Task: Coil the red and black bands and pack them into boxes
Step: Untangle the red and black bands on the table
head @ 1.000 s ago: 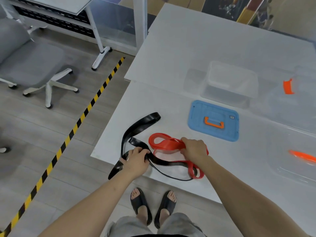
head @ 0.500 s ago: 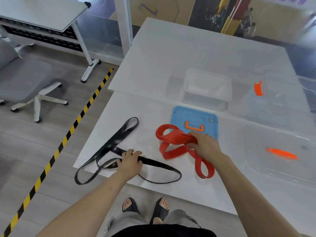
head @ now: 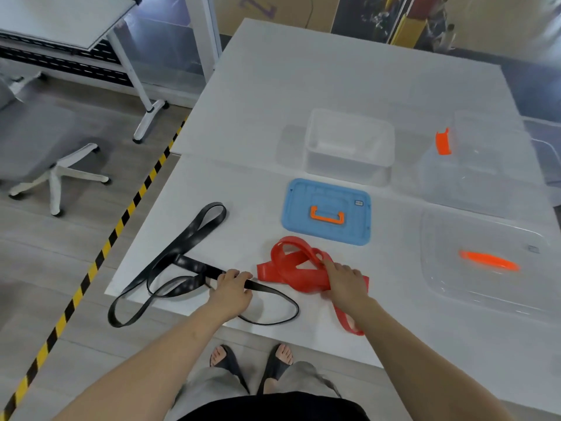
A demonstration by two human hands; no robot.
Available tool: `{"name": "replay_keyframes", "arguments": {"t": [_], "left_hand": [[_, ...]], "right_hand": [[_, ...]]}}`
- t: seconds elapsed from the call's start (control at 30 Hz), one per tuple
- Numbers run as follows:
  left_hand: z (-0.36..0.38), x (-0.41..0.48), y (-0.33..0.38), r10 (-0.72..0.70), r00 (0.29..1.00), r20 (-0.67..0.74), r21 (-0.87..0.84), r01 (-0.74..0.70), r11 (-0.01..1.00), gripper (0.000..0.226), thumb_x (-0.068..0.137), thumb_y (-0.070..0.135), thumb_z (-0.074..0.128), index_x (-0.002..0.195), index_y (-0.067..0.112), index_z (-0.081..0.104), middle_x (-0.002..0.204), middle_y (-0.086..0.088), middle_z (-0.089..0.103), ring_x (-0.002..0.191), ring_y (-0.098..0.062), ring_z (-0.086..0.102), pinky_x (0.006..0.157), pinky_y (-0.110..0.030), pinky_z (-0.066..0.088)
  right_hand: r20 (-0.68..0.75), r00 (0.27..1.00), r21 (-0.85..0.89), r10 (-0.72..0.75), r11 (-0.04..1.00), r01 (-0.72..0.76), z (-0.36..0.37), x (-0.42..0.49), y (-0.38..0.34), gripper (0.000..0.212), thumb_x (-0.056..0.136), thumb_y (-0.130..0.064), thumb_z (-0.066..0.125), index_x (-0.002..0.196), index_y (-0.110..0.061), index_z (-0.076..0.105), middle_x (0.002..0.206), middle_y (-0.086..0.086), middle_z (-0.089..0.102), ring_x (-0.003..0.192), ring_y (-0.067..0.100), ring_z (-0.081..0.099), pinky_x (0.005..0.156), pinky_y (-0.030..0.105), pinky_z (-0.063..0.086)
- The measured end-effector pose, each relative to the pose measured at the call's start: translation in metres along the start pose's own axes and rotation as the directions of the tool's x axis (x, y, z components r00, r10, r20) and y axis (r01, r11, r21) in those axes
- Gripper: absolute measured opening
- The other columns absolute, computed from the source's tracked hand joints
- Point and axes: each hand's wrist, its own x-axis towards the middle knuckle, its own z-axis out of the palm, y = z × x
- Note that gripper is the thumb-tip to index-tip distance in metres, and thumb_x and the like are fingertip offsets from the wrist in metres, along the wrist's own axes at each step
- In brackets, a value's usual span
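Head-worn camera, angled down — table (head: pixel 334 71) close

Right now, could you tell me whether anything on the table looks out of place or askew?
Yes: the black band sprawls uncoiled, and one loop droops past the table's near-left corner, so it could slide off. The left hand grips it. Nothing else stands out.

Your left hand (head: pixel 232 288) covers the stretch of the black band (head: pixel 188 238) passing beneath it. Your right hand (head: pixel 344 281) hides the middle of the red band (head: pixel 291 268) and its own thumb, so whether it grips or only presses cannot be told. The label (head: pixel 358 202) on the blue lid (head: pixel 303 214) is too small to read. The left edge cuts off the office chair (head: pixel 45 147).
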Motion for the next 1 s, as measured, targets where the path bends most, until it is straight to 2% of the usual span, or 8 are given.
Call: {"name": "replay_keyframes", "arguments": {"t": [0.13,0.23,0.33,0.43,0.63,0.77,0.87,1.0], "left_hand": [[0.001,0.0,0.002,0.009,1.0,-0.025,0.012,-0.008,1.0,0.049,0.098,0.025,0.052,0.147,0.029,0.05,0.152,-0.006,0.041,0.139,-0.033,0.037,0.116,-0.056,0.037],[0.002,0.0,0.003,0.013,0.999,-0.033,0.026,-0.012,1.0,0.05,0.098,0.025,0.053,0.147,0.028,0.049,0.152,-0.007,0.042,0.139,-0.034,0.038,0.116,-0.056,0.037],[0.002,-0.004,0.002,0.014,0.999,-0.051,0.023,-0.013,1.0,0.05,0.098,0.023,0.052,0.148,0.026,0.049,0.153,-0.008,0.042,0.138,-0.034,0.04,0.115,-0.053,0.039],[0.001,-0.008,-0.001,0.021,0.996,-0.082,-0.013,-0.022,1.0,0.051,0.098,0.019,0.052,0.148,0.024,0.049,0.151,-0.009,0.043,0.137,-0.033,0.041,0.112,-0.045,0.042],[-0.001,-0.024,-0.018,0.02,0.99,-0.138,-0.111,-0.036,0.993,0.05,0.099,0.015,0.051,0.148,0.02,0.05,0.148,-0.009,0.043,0.136,-0.028,0.042,0.109,-0.04,0.043],[-0.009,-0.031,-0.034,-0.013,0.984,-0.179,-0.146,-0.014,0.989,0.05,0.099,0.014,0.051,0.149,0.021,0.05,0.149,-0.008,0.042,0.135,-0.028,0.042,0.105,-0.039,0.047],[-0.018,-0.034,-0.054,-0.032,0.972,-0.234,-0.201,-0.016,0.979,0.049,0.099,0.011,0.051,0.147,0.019,0.051,0.148,-0.007,0.045,0.138,-0.028,0.041,0.103,-0.035,0.044],[-0.032,-0.041,-0.088,-0.047,0.939,-0.341,-0.229,-0.034,0.973,0.045,0.096,0.005,0.054,0.14,0.014,0.058,0.141,-0.01,0.05,0.13,-0.029,0.05,0.103,-0.036,0.049]], "right_hand": [[-0.078,0.997,-0.026,-0.005,1.0,0.003,0.012,0.002,-0.002,0.098,0.082,-0.044,0.082,0.16,-0.024,0.026,0.148,0.003,0.057,0.132,0.029,0.056,0.11,0.045,0.041],[-0.078,0.997,-0.017,-0.02,1.0,0.019,0.014,0.002,0.0,0.108,0.077,-0.049,0.084,0.162,-0.021,0.023,0.159,0.005,0.046,0.144,0.029,0.047,0.119,0.049,0.035],[-0.05,0.998,0.038,-0.045,0.998,0.047,0.016,-0.002,0.0,0.126,0.069,-0.055,0.085,0.165,-0.02,0.011,0.169,0.007,0.029,0.153,0.031,0.034,0.125,0.056,0.024],[-0.065,0.997,0.103,-0.052,0.993,0.058,0.015,-0.005,-0.003,0.13,0.067,-0.064,0.08,0.166,-0.021,0.006,0.172,0.006,0.023,0.155,0.031,0.03,0.127,0.055,0.024],[-0.214,0.973,0.127,-0.092,0.984,0.121,0.006,-0.004,-0.031,0.115,0.079,-0.07,0.07,0.165,-0.019,0.013,0.171,0.006,0.023,0.159,0.029,0.024,0.13,0.052,0.019],[-0.322,0.936,0.111,-0.142,0.976,0.186,-0.004,0.0,-0.062,0.087,0.086,-0.063,0.065,0.157,-0.022,0.035,0.165,0.006,0.035,0.153,0.031,0.035,0.126,0.051,0.029],[-0.296,0.927,0.097,-0.229,0.959,0.267,-0.005,0.005,-0.095,0.071,0.088,-0.053,0.069,0.149,-0.022,0.048,0.159,0.007,0.043,0.15,0.033,0.039,0.124,0.048,0.032],[-0.172,0.928,0.063,-0.331,0.936,0.345,0.004,0.013,-0.146,0.072,0.094,-0.055,0.064,0.153,-0.019,0.045,0.161,0.007,0.041,0.151,0.03,0.037,0.121,0.044,0.032]]}}
